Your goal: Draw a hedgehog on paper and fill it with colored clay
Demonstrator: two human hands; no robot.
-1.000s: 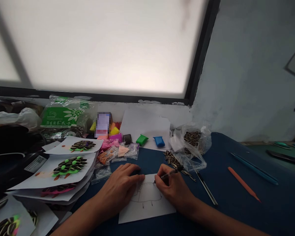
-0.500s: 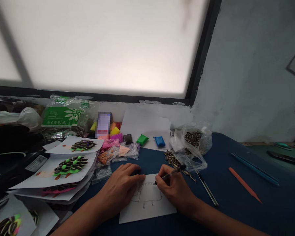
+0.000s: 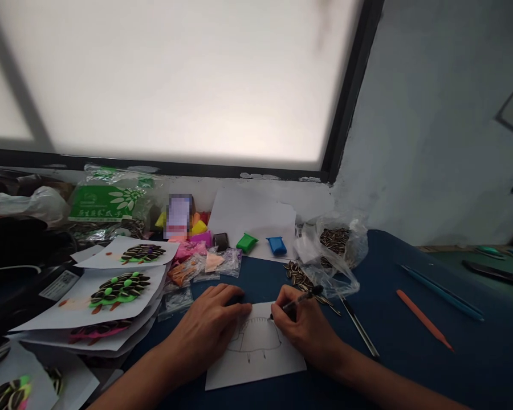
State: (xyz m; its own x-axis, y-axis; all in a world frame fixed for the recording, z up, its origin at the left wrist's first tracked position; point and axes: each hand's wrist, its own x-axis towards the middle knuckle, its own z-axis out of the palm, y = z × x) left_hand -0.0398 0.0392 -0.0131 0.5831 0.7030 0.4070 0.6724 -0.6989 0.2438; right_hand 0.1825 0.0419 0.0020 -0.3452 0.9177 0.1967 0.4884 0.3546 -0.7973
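A white sheet of paper lies on the dark blue tabletop, bearing a line drawing of a rounded body with short legs and small strokes along its top edge. My right hand grips a black pen, its tip against the paper at the upper right of the drawing. Flat on the paper's left side rests my left hand, fingers stretched out and holding nothing. Part of the drawing's left end is hidden under that hand.
To the left are stacked sheets with sunflower-seed and clay pictures. Behind lie clay packets, green and blue, and loose seeds beside a plastic bag. A second pen and an orange tool lie right.
The pen tip has shifted slightly right along the drawing's top edge, where the short strokes now reach a little further. My left hand stays in place on the paper.
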